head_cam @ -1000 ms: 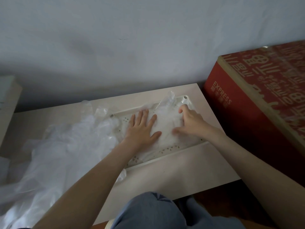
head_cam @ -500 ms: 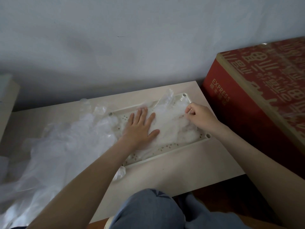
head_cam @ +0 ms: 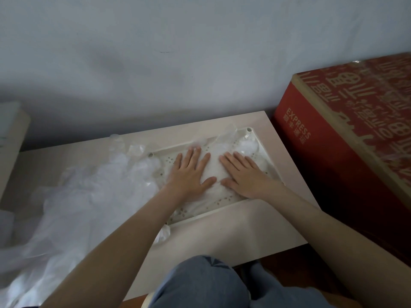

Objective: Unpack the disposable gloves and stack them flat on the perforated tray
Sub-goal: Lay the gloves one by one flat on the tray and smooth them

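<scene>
A cream perforated tray (head_cam: 213, 210) lies on the right half of the low table. A stack of clear disposable gloves (head_cam: 214, 168) covers its middle. My left hand (head_cam: 190, 173) lies flat on the stack's left part, fingers spread. Beside it, my right hand (head_cam: 243, 174) presses flat on the right part, thumbs nearly touching. A large loose heap of clear plastic gloves and wrapping (head_cam: 73, 203) spreads over the table's left side, reaching the tray's left end.
The pale table (head_cam: 233, 236) stands against a grey wall. A big red cardboard box (head_cam: 347, 156) marked EXPRESS sits close on the right. A pale block (head_cam: 11, 134) stands at the far left. My knees in blue trousers (head_cam: 200, 283) are below the table edge.
My right hand moved from the tray's far right corner, where its fingers were pinched, to lie flat on the stack beside my left hand. My left hand stayed pressed in place.
</scene>
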